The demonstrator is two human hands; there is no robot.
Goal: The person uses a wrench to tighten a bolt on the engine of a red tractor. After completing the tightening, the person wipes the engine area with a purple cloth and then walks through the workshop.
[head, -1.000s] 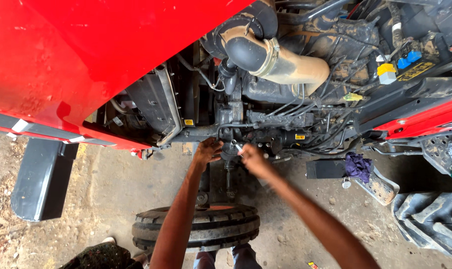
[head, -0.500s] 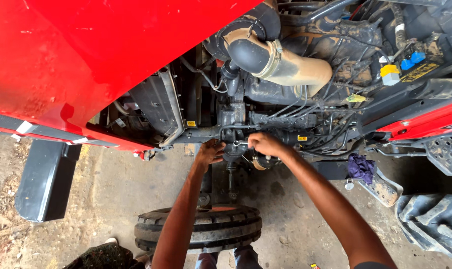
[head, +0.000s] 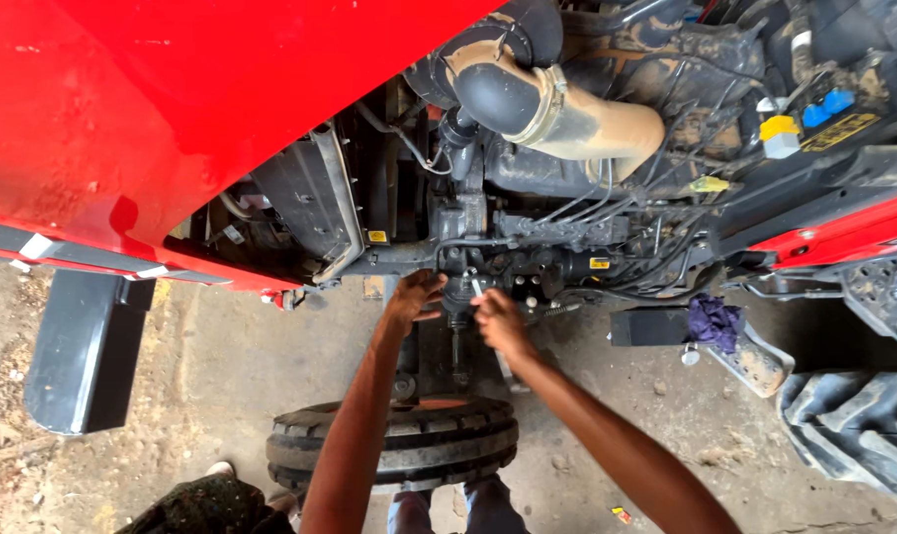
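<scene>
Item: small dark engine fitting [head: 455, 293], low on the side of the engine block [head: 528, 247], under the raised red hood [head: 172, 109].

Left hand [head: 414, 297]: mine, fingers spread and cupped against the fitting's left side; not clamped shut.

Right hand [head: 493, 318]: mine, curled close at the fitting's right side; whether it grips a tool or the part itself I cannot tell.

Step in hand, as I judge it: working the fitting by hand, both hands steadying it. Next move calls for a firm two-sided hold and room among the hoses.

Nearby: tan intake pipe [head: 577, 114] far above; front tyre [head: 399, 445] near, below my arms; purple rag [head: 714, 321] right.

Obscured: the fitting's shape, mostly covered by my hands; hood and rear tyre [head: 854, 425] cut off at the edges.
</scene>
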